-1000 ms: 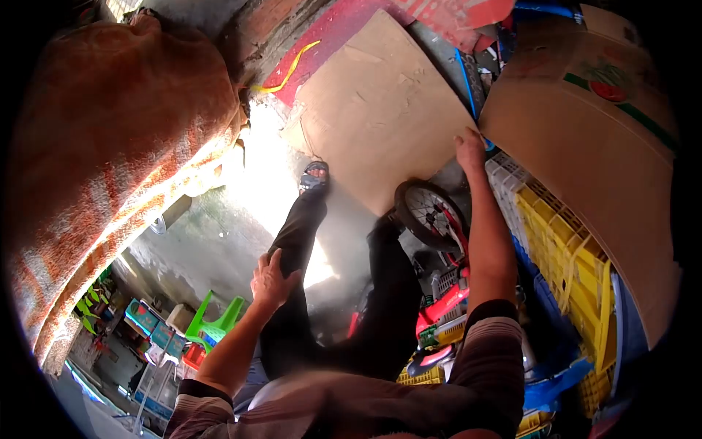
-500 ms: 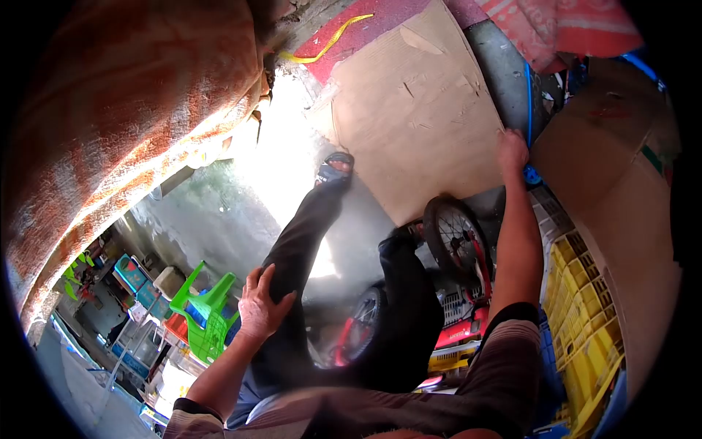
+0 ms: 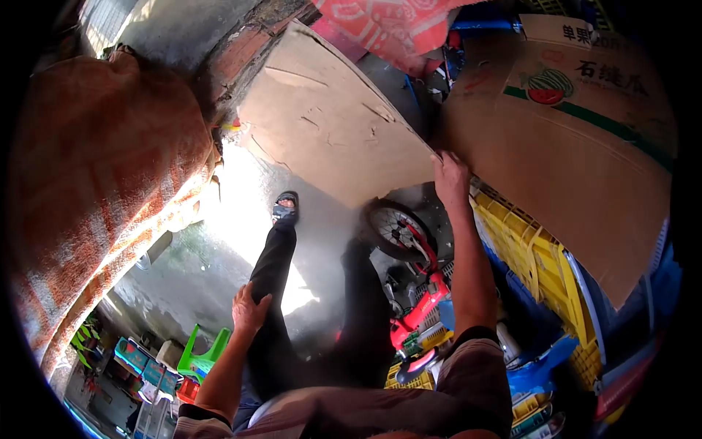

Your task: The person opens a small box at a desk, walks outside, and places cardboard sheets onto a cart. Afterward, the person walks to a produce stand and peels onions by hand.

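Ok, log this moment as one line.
right hand: gripping cardboard sheet by corner | left hand: on left trouser leg | spoked wheel: near sheet's lower edge

The scene was viewed from the wearer's head, forward and steeply down; the shirt [image 3: 351, 411] was framed close at the bottom, the left hand [image 3: 249, 310] and right hand [image 3: 452, 180] farther off.

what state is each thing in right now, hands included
cardboard sheet, scuffed, held at one edge
right hand, closed on the cardboard sheet's edge
left hand, open, resting on the left leg
printed cardboard, not held
bike wheel, tyre on
sandal, worn
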`<state>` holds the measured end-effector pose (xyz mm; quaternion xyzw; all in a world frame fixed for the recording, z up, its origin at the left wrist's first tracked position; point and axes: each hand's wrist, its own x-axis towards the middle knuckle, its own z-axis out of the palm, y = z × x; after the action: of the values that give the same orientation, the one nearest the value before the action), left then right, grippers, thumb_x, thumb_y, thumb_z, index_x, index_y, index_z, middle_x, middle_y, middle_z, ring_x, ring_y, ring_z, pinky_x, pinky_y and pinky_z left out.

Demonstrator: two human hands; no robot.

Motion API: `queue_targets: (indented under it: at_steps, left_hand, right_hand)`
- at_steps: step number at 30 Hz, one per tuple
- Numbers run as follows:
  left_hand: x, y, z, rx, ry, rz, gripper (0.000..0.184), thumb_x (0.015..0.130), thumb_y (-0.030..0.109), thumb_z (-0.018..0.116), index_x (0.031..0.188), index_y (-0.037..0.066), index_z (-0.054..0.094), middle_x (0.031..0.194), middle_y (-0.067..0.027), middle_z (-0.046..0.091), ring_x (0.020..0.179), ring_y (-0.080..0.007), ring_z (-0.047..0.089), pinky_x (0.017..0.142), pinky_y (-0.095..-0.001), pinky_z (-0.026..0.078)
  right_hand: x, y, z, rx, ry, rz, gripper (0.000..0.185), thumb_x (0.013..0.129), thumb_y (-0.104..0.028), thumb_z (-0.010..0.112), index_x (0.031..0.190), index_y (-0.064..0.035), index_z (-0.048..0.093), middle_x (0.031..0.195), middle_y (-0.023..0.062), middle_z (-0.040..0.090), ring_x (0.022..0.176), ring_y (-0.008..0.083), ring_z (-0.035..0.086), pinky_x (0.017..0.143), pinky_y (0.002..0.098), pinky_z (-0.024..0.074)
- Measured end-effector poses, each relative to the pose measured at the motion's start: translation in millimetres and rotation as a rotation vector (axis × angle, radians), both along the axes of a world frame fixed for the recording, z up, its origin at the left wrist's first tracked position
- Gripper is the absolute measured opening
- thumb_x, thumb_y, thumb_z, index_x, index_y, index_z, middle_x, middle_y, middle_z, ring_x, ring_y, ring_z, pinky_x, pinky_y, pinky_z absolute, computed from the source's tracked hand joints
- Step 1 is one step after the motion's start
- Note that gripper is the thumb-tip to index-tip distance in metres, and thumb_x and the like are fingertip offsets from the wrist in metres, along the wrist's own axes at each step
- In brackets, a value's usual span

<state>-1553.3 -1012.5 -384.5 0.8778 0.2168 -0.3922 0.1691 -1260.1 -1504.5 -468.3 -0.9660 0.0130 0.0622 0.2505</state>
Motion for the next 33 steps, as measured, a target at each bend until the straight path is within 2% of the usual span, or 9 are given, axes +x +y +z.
queue_targets:
  at_steps: [11, 14, 16, 17, 19, 22, 25, 30, 33]
  left_hand:
    - [224, -178, 140, -1.050, -0.282, 0.642, 0.083, 0.090, 0.039, 0.074, 0.148, -0.002, 0.033, 0.138, -0.0252, 0.054, 0.126, -0.0315, 0.054, 0.102, -0.0381, 0.045]
    - [214, -154, 87, -0.801, -0.500, 0.454, 0.038, 0.097, 0.012, 0.055, 0.129, -0.007, 0.054, 0.115, -0.0232, 0.066, 0.102, -0.0317, 0.066, 0.089, -0.0396, 0.051]
    - [218, -115, 78, -0.606, -0.492, 0.122, 0.031, 0.095, 0.004, 0.048, 0.121, -0.009, 0.058, 0.113, -0.0240, 0.067, 0.101, -0.0310, 0.067, 0.087, -0.0388, 0.053]
    - [218, -108, 95, -0.798, -0.509, 0.413, 0.031, 0.096, 0.004, 0.046, 0.123, -0.008, 0.057, 0.115, -0.0227, 0.067, 0.103, -0.0303, 0.067, 0.089, -0.0381, 0.053]
    - [218, -83, 130, -0.764, -0.517, 0.304, 0.031, 0.095, 0.006, 0.049, 0.121, -0.006, 0.060, 0.111, -0.0178, 0.068, 0.099, -0.0232, 0.065, 0.087, -0.0347, 0.053]
    - [212, -52, 164, -0.829, -0.472, 0.305, 0.029, 0.095, 0.008, 0.051, 0.119, -0.006, 0.061, 0.106, -0.0162, 0.070, 0.097, -0.0227, 0.065, 0.086, -0.0353, 0.052]
    - [198, -52, 238, -0.680, -0.488, 0.082, 0.031, 0.096, 0.010, 0.052, 0.123, -0.005, 0.058, 0.110, -0.0147, 0.070, 0.103, -0.0246, 0.065, 0.091, -0.0366, 0.051]
    - [108, -11, 208, -0.590, -0.641, -0.004, 0.041, 0.094, 0.001, 0.051, 0.136, -0.002, 0.051, 0.128, -0.0182, 0.064, 0.118, -0.0296, 0.060, 0.102, -0.0383, 0.045]
    - [46, 17, 194, -0.385, -0.655, -0.010, 0.046, 0.092, -0.003, 0.050, 0.138, -0.001, 0.050, 0.128, -0.0203, 0.062, 0.121, -0.0286, 0.056, 0.104, -0.0367, 0.041]
  right_hand:
    - [-99, 179, 216, 0.253, 0.078, -0.029, 0.020, 0.093, -0.010, 0.057, 0.111, -0.0008, 0.062, 0.102, 0.0234, 0.064, 0.092, 0.0436, 0.063, 0.077, 0.0502, 0.0519]
    - [-128, 209, 262, 0.145, -0.085, 0.177, 0.036, 0.092, -0.018, 0.065, 0.123, 0.0006, 0.061, 0.113, 0.0227, 0.065, 0.104, 0.0419, 0.063, 0.092, 0.0476, 0.0505]
    - [-125, 193, 278, 0.364, -0.020, 0.124, 0.047, 0.090, -0.021, 0.070, 0.130, 0.0012, 0.058, 0.124, 0.0235, 0.062, 0.114, 0.0407, 0.061, 0.100, 0.0449, 0.0475]
    - [-119, 179, 287, 0.480, 0.007, 0.098, 0.053, 0.089, -0.023, 0.072, 0.133, 0.0015, 0.057, 0.129, 0.0239, 0.061, 0.119, 0.0401, 0.059, 0.103, 0.0435, 0.0460]
    - [-78, 96, 373, 0.628, -0.105, -0.336, 0.064, 0.087, -0.024, 0.077, 0.140, 0.0003, 0.052, 0.140, 0.0244, 0.054, 0.131, 0.0384, 0.051, 0.110, 0.0445, 0.0402]
    - [-17, -64, 451, -0.011, -0.487, -0.583, 0.070, 0.090, -0.041, 0.070, 0.137, 0.0075, 0.050, 0.127, 0.0324, 0.059, 0.118, 0.0439, 0.059, 0.103, 0.0442, 0.0453]
    - [61, -197, 412, -0.229, -0.289, -0.595, 0.075, 0.084, -0.044, 0.073, 0.132, 0.0113, 0.053, 0.121, 0.0366, 0.061, 0.106, 0.0469, 0.063, 0.093, 0.0447, 0.0502]
    - [101, -240, 345, 0.688, 0.169, -0.663, 0.037, 0.083, -0.011, 0.071, 0.115, 0.0069, 0.064, 0.107, 0.0211, 0.070, 0.093, 0.0325, 0.070, 0.080, 0.0423, 0.0566]
    - [80, -231, 342, 0.840, 0.157, -0.661, 0.032, 0.084, -0.001, 0.064, 0.116, 0.0039, 0.062, 0.106, 0.0160, 0.069, 0.091, 0.0306, 0.070, 0.077, 0.0436, 0.0579]
